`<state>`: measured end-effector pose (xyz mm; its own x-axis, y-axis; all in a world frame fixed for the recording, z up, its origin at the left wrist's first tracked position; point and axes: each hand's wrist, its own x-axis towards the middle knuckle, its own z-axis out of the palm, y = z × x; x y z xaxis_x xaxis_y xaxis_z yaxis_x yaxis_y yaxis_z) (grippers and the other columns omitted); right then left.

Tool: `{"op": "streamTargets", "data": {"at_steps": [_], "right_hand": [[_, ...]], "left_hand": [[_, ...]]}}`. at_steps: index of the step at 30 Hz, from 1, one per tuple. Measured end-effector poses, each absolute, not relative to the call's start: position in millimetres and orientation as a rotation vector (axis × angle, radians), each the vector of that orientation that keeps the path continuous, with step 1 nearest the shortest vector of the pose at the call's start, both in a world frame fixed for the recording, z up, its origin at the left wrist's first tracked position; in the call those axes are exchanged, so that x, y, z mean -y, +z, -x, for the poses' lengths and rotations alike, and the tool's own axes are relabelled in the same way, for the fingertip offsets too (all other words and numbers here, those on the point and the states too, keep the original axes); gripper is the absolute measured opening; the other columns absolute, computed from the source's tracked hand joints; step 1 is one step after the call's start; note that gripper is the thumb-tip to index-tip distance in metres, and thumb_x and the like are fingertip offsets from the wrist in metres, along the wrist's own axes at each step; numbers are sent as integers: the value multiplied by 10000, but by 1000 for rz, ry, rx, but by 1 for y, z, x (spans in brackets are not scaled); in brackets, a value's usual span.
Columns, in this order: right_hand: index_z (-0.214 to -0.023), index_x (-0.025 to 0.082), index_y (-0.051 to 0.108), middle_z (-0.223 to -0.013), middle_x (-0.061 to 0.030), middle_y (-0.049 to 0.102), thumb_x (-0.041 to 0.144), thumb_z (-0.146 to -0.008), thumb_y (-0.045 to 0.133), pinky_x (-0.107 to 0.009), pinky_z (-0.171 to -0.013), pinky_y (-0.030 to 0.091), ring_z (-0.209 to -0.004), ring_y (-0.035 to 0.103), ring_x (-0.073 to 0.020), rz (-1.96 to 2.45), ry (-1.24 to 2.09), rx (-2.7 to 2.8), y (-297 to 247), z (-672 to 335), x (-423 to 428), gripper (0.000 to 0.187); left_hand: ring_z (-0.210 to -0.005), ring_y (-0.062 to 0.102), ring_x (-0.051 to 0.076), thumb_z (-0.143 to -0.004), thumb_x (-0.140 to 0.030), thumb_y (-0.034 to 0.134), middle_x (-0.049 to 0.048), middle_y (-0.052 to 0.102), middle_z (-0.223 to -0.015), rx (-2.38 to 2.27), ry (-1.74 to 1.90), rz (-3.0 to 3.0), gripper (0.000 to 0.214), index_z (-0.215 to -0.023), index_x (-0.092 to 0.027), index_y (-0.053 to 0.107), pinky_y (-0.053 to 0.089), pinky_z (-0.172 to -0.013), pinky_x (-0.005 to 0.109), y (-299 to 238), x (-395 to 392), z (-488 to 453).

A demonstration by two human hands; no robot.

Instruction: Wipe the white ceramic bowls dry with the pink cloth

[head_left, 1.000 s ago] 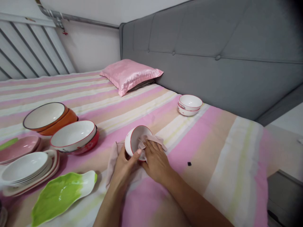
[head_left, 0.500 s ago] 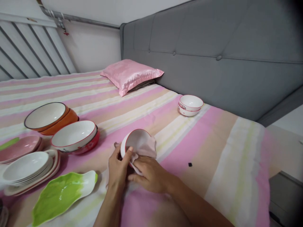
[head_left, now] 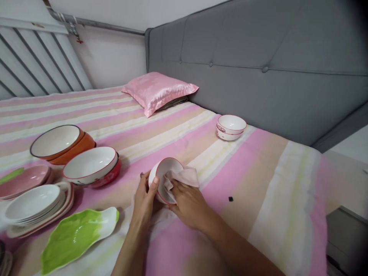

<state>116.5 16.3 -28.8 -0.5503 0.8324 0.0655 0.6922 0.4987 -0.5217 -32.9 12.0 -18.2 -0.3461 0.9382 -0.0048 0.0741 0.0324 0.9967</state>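
A small white bowl (head_left: pixel 167 165) with a red rim is tilted in front of me, its opening turned toward the right. My left hand (head_left: pixel 145 199) grips it by its left side, thumb at the rim. My right hand (head_left: pixel 189 201) presses a pale pink cloth (head_left: pixel 186 176) into the bowl's inside; the fingertips are partly hidden by the cloth. Part of the cloth also shows behind and below my left hand. Left of the hands lies a green leaf-shaped dish (head_left: pixel 76 235) with a white end.
On the striped bedspread (head_left: pixel 175 138), two stacked white bowls (head_left: pixel 231 124) stand near the grey headboard (head_left: pixel 244 57). At left are orange bowls (head_left: pixel 89 142), a white-and-red bowl stack (head_left: pixel 93 166), pink dishes (head_left: pixel 31 178) and white plates (head_left: pixel 33 203). A pink pillow (head_left: pixel 161 90) lies farther back.
My right hand and the cloth have shifted right and slightly up within the bowl, and more of the cloth now hangs over the rim. My left hand keeps its hold.
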Motion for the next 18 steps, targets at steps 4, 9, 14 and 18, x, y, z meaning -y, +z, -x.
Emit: {"op": "streamTargets", "data": {"at_steps": [4,9,14,18], "right_hand": [[-1333,93,471,-1384,-184,495,313,-888,541,-430,-1049,378,-1291,453,-286,1303,670,2325,-27,-112,-18,501],[-1090,143,617,-1098,-119,674,187,-893,432,-339,-856,467,-1027,614,-238,1307,703,2225,-26,-112,-20,274],[-1018,165,604,-999,-79,684,245,-899,471,-297,-763,468,-907,632,-210,1024,827,2259,-20,-113,-22,195],[-962,159,594,-913,-62,669,385,-855,581,-301,-734,460,-832,617,-208,827,804,2324,-17,-110,-18,250]], "left_hand": [[-1035,614,304,-625,-540,736,120,677,-1108,-1450,1305,-1064,653,-1147,-175,593,459,-853,367,-22,-13,31],[-1014,615,333,-555,-411,813,131,696,-1066,-1552,1156,-1190,584,-1069,-180,656,444,-867,398,-24,-14,28],[-887,636,285,-627,-461,746,86,718,-929,-1575,1220,-1198,469,-986,-164,684,460,-786,350,-21,-11,26],[-782,600,236,-728,-530,629,49,685,-798,-1594,1364,-1100,397,-855,-157,681,447,-704,311,-30,-10,33]]}}
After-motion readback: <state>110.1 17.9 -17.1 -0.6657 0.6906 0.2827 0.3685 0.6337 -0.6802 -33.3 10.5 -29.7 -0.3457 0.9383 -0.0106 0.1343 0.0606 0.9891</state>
